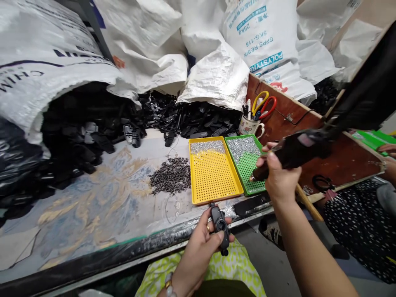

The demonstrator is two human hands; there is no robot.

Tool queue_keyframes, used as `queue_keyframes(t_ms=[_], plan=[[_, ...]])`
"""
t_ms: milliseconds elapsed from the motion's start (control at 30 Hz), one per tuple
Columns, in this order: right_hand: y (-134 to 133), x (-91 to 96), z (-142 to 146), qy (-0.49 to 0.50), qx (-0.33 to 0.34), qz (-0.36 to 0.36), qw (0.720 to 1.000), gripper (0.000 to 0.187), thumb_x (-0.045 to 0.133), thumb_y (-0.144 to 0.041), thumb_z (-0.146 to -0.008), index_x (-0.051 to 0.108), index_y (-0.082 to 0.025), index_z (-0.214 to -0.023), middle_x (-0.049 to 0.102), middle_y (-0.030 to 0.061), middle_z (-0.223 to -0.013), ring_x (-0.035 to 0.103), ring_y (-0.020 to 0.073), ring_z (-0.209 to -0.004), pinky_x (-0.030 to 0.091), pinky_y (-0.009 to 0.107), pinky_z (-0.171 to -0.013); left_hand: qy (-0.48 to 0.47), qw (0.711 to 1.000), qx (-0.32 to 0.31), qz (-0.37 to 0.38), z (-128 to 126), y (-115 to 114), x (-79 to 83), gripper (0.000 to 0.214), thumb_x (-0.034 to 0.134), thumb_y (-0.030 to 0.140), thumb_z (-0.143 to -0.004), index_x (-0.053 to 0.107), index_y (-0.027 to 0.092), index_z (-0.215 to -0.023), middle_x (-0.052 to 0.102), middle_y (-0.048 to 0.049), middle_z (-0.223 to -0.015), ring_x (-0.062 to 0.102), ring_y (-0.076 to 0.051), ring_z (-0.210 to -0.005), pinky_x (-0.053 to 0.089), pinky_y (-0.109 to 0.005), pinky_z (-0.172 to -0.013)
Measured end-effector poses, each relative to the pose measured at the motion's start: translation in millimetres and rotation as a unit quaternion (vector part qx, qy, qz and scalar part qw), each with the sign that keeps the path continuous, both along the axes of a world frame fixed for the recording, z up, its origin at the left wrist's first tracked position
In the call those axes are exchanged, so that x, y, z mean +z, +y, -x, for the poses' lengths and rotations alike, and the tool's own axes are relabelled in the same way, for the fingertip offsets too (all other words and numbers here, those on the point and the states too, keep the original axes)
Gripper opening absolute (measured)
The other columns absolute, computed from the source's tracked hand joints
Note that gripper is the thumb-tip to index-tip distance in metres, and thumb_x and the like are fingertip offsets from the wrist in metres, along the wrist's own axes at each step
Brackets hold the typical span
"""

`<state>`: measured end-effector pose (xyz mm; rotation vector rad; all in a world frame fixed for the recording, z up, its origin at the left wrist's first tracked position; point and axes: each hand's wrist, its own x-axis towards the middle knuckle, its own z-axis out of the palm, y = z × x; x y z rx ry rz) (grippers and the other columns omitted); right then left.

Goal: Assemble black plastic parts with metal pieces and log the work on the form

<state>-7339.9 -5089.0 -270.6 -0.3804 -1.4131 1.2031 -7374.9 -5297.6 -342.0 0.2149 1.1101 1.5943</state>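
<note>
My left hand (pixel 202 243) is closed around a black plastic part (pixel 220 225) with a round hole in its middle, held over my lap at the table's front edge. In my right hand (pixel 281 177) I grip a black electric screwdriver (pixel 301 148), tilted, with its metal tip down at the green tray (pixel 244 192). Small silvery screws (pixel 243 148) lie heaped at the far end of that perforated tray. Left of it sits a yellow perforated tray (pixel 213 177), also with screws at its far end. Small black pieces (pixel 171 175) form a pile beside the yellow tray.
White sacks (pixel 216 62) spill black plastic parts (pixel 207 119) along the back and left. A mug (pixel 249 126) with scissors (pixel 262 105) stands behind the trays, against a reddish-brown board (pixel 278 111). Another person's hand (pixel 388 150) shows at the right edge.
</note>
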Motion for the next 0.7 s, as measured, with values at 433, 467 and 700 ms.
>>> queue_keyframes(t_ms=[433,467,700], plan=[[-96,21.9,-25,-0.099,0.236,-0.034,0.966,0.019,0.058,-0.036,-0.08,0.057,-0.024,-0.096,0.05,0.0039,-0.087,0.057,0.0161,-0.074,0.051,0.028,-0.054,-0.006,0.998,0.032,-0.062,-1,3,2.0,0.05,0.062,0.018,-0.076,0.04,0.02,-0.12,0.06,-0.0053,-0.096,0.061,-0.014,-0.074,0.045,-0.026,-0.07],[-96,18.4,-23,-0.108,0.243,-0.041,0.963,0.018,0.058,-0.034,-0.081,0.057,-0.025,-0.097,0.051,0.004,-0.087,0.057,0.016,-0.074,0.051,0.029,-0.055,-0.008,0.997,0.034,-0.067,-1,3,2.3,0.047,0.062,0.018,-0.076,0.042,0.02,-0.119,0.06,-0.0047,-0.094,0.06,-0.014,-0.073,0.044,-0.025,-0.068],[-97,6.5,-20,-0.142,0.273,-0.066,0.949,0.016,0.058,-0.023,-0.08,0.053,-0.026,-0.095,0.05,0.0016,-0.085,0.058,0.0138,-0.066,0.051,0.03,-0.053,0.006,0.997,0.048,-0.052,-2,6,4.2,0.05,0.065,0.018,-0.074,0.044,0.019,-0.12,0.062,-0.0039,-0.087,0.06,-0.015,-0.072,0.045,-0.026,-0.069]])
